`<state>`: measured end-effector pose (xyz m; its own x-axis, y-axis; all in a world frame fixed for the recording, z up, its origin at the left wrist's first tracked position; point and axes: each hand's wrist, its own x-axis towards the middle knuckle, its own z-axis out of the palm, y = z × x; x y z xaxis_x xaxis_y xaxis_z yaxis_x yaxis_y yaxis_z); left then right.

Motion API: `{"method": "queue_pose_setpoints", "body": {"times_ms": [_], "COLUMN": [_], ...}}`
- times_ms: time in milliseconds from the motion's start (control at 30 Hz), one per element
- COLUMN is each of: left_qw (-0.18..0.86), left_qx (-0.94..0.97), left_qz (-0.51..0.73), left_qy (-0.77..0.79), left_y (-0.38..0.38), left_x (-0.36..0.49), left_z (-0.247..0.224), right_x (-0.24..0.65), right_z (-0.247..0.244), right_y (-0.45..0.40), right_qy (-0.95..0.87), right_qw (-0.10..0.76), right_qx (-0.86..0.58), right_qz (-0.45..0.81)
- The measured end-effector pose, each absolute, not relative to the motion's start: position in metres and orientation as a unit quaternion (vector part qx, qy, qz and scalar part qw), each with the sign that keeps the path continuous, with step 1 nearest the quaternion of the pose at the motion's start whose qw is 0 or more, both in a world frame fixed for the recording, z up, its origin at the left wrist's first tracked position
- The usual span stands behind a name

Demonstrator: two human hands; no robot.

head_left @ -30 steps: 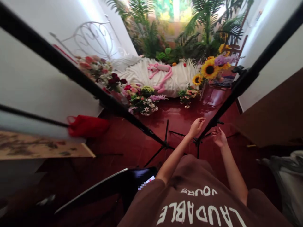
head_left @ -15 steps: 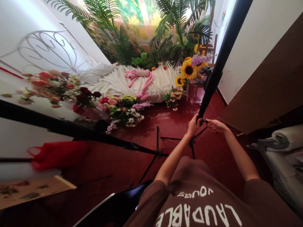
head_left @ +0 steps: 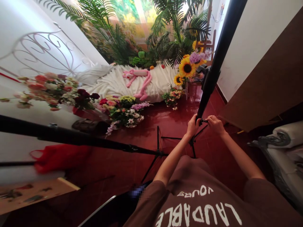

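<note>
Head view: both bare hands are at the lower section of a black tubular metal stand (head_left: 223, 53), which leans up and away to the right above them. The left hand (head_left: 193, 126) is closed around the pole, its fingers partly hidden behind the tube. The right hand (head_left: 216, 125), just beside it, has its fingers bent and drawn together, pinching the outer end of a small black knob (head_left: 203, 120) that projects from the pole between the two hands. The exact contact of thumb and fingertips is too small to verify. A black clamp collar (head_left: 207, 77) sits higher on the same pole, above the hands. The stand's thin legs rest below the hands on a glossy dark-red tiled floor (head_left: 176, 121).

To the left of the left hand, a second black tubular stand (head_left: 94, 140) slants low across the view. Farther left of it is a red fabric bag (head_left: 60, 157), blurred. Beyond the hands, a pink long-limbed plush toy (head_left: 141, 73) lies on a gathered white cloth (head_left: 113, 83). Yellow sunflowers with dark centres (head_left: 187, 68) stand beyond the hands, near the pole. To the right of the right hand, a flat brown board (head_left: 262, 91) leans at a slant, and pale rolls in clear plastic (head_left: 288, 135) lie farther right.
</note>
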<state>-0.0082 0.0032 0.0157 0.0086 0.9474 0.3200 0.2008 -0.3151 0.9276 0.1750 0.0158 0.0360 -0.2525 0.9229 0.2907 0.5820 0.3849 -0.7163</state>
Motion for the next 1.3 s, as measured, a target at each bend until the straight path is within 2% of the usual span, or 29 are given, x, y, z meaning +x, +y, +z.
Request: {"method": "queue_pose_setpoints", "body": {"times_ms": [100, 233, 300, 367, 467, 800, 1033, 1300], "left_qw": [0.361, 0.354, 0.353, 0.356, 0.366, 0.38, 0.37, 0.338], "left_qx": [0.617, 0.622, 0.624, 0.623, 0.621, 0.649, 0.641, 0.648], "left_qz": [0.525, 0.528, 0.528, 0.526, 0.519, 0.518, 0.529, 0.521], "left_qy": [0.461, 0.457, 0.455, 0.457, 0.459, 0.408, 0.415, 0.441], "left_y": [0.003, 0.004, 0.004, 0.003, 0.002, 0.005, 0.007, 0.007], "left_x": [-0.009, -0.01, -0.01, -0.01, -0.011, -0.018, -0.016, -0.017], "left_z": [0.016, 0.015, 0.014, 0.014, 0.015, 0.01, 0.001, -0.002], "right_x": [0.176, 0.15, 0.127, 0.105, 0.087, 0.084, 0.078, 0.113], "right_z": [0.086, 0.19, 0.229, 0.246, 0.238, 0.152, 0.096, 0.074], "right_y": [0.027, 0.032, 0.034, 0.039, 0.05, 0.033, 0.022, 0.013], "right_qy": [-0.777, -0.729, -0.739, -0.754, -0.748, -0.696, -0.667, -0.732], "right_qw": [0.367, 0.514, 0.524, 0.502, 0.512, 0.533, 0.512, 0.438], "right_qx": [-0.458, -0.397, -0.372, -0.375, -0.38, -0.444, -0.495, -0.455], "right_qz": [0.227, 0.214, 0.204, 0.2, 0.186, 0.188, 0.22, 0.255]}}
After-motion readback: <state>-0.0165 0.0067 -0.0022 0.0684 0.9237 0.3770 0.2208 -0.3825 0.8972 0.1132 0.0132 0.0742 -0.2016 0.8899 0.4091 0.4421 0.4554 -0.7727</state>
